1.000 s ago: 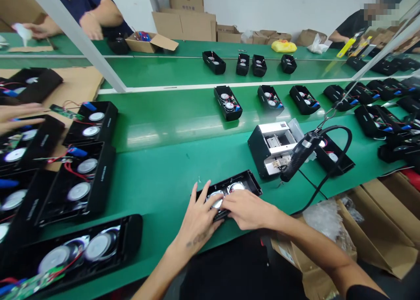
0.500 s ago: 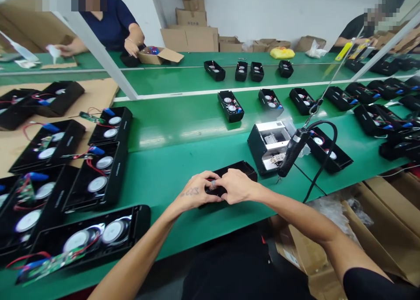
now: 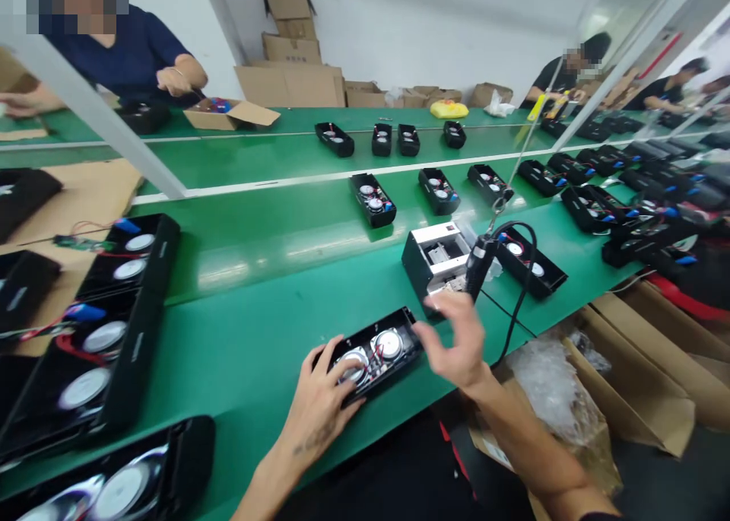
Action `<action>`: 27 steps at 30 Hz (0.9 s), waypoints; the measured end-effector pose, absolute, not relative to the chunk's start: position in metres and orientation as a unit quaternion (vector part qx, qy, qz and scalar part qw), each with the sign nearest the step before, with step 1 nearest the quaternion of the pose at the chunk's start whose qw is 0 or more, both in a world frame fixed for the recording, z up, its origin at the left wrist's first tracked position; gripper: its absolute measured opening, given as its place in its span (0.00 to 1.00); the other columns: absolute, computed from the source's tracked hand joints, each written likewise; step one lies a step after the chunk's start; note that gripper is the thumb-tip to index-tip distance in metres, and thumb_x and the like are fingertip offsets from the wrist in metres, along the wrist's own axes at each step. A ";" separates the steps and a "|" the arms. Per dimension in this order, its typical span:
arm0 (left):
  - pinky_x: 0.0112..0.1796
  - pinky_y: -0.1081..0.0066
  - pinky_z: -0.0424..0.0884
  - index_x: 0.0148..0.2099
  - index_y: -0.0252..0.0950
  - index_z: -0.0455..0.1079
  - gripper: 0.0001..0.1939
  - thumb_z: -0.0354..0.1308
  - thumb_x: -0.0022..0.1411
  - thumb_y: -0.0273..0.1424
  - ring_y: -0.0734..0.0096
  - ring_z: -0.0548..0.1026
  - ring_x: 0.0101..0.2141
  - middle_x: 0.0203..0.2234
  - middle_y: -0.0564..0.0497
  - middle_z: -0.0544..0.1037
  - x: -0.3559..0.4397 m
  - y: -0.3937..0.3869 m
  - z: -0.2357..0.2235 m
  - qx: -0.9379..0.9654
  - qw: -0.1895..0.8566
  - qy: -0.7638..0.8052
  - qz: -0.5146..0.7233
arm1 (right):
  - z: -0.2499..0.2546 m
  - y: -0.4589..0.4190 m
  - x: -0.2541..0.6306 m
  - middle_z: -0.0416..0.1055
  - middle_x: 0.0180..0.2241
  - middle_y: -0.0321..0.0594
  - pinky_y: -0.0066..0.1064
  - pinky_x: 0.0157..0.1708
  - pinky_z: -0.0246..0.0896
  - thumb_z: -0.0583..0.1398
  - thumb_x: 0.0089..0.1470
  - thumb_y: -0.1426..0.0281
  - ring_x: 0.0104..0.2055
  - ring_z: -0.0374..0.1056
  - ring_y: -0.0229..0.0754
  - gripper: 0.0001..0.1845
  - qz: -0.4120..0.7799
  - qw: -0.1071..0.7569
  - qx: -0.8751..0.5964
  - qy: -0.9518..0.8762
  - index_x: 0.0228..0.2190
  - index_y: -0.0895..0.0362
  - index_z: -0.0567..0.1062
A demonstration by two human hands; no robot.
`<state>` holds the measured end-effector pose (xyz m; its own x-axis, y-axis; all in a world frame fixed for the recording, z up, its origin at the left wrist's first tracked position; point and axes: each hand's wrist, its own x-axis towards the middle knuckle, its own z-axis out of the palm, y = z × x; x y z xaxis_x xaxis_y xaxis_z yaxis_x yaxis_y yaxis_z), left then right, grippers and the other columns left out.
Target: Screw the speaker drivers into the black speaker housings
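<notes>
In front of me on the green bench lies an open black speaker box (image 3: 404, 347) with two round white-backed speakers and red wires inside. My left hand (image 3: 326, 388) grips its left end, with fingers reaching over the rim onto the nearer speaker and the thumb at the front wall. Just off the box's right end, my right hand (image 3: 459, 342) is raised, thumb and fingers apart, holding nothing. Beyond it hangs a black electric screwdriver (image 3: 480, 261), its lower end hidden by that hand. A black and silver screw feeder (image 3: 436, 251) stands behind the right hand.
More open speaker boxes (image 3: 134, 338) line the left side, some with blue cells and circuit boards. Others (image 3: 373, 200) sit along the green belt. One box (image 3: 528, 262) lies right of the feeder. Cardboard cartons (image 3: 639, 369) stand below the bench. Co-workers (image 3: 148, 57) sit across.
My right hand has left the box and moved right toward the screwdriver, opening. My left hand has shifted to the box's left end, leaving the speakers in sight. The view has turned right.
</notes>
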<state>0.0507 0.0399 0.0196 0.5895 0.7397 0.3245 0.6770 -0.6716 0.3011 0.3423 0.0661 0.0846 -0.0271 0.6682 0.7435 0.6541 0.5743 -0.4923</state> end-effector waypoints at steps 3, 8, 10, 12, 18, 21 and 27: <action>0.64 0.39 0.65 0.38 0.42 0.77 0.07 0.69 0.59 0.25 0.35 0.68 0.70 0.52 0.50 0.85 0.050 0.028 0.007 0.896 -0.005 0.382 0.228 | 0.079 0.083 0.395 0.72 0.54 0.54 0.49 0.49 0.72 0.69 0.62 0.61 0.53 0.72 0.55 0.26 -0.104 0.597 -0.625 -0.493 0.57 0.55 0.72; 0.61 0.45 0.67 0.38 0.45 0.76 0.04 0.67 0.63 0.29 0.40 0.70 0.68 0.51 0.52 0.85 0.045 0.038 0.005 0.906 -0.051 0.336 0.254 | 0.058 0.113 0.438 0.80 0.45 0.48 0.47 0.50 0.74 0.71 0.56 0.55 0.45 0.76 0.51 0.28 0.095 0.560 -0.667 -0.482 0.51 0.57 0.76; 0.61 0.45 0.68 0.37 0.45 0.76 0.04 0.67 0.63 0.29 0.41 0.70 0.68 0.51 0.52 0.85 0.045 0.042 0.006 0.906 -0.059 0.333 0.254 | 0.049 0.112 0.438 0.80 0.41 0.43 0.44 0.48 0.75 0.73 0.51 0.57 0.43 0.77 0.49 0.26 0.116 0.609 -0.640 -0.453 0.46 0.56 0.76; 0.61 0.45 0.68 0.36 0.45 0.76 0.05 0.67 0.63 0.29 0.41 0.70 0.69 0.51 0.52 0.85 0.044 0.042 0.006 0.906 -0.062 0.332 0.253 | 0.042 0.104 0.434 0.79 0.38 0.39 0.42 0.45 0.77 0.72 0.53 0.59 0.41 0.78 0.48 0.21 0.142 0.651 -0.598 -0.444 0.44 0.53 0.74; 0.59 0.46 0.67 0.36 0.45 0.75 0.05 0.65 0.63 0.28 0.41 0.69 0.69 0.50 0.53 0.86 0.044 0.042 0.006 0.908 -0.077 0.316 0.264 | 0.055 0.095 0.430 0.67 0.18 0.22 0.33 0.19 0.65 0.72 0.55 0.61 0.14 0.63 0.38 0.18 0.304 0.623 -0.505 -0.513 0.42 0.50 0.72; 0.59 0.46 0.67 0.36 0.45 0.75 0.05 0.65 0.64 0.29 0.42 0.69 0.69 0.48 0.53 0.86 0.044 0.044 0.004 0.907 -0.077 0.311 0.273 | 0.084 0.104 0.429 0.64 0.18 0.20 0.29 0.18 0.59 0.72 0.57 0.61 0.14 0.59 0.34 0.17 0.303 0.694 -0.439 -0.484 0.42 0.50 0.72; 0.61 0.47 0.68 0.37 0.46 0.77 0.04 0.69 0.63 0.31 0.45 0.72 0.67 0.48 0.53 0.86 0.042 0.052 -0.001 0.904 -0.039 0.323 0.279 | 0.120 0.132 0.413 0.66 0.18 0.20 0.30 0.21 0.62 0.71 0.58 0.63 0.15 0.62 0.33 0.16 0.212 0.749 -0.423 -0.464 0.40 0.51 0.70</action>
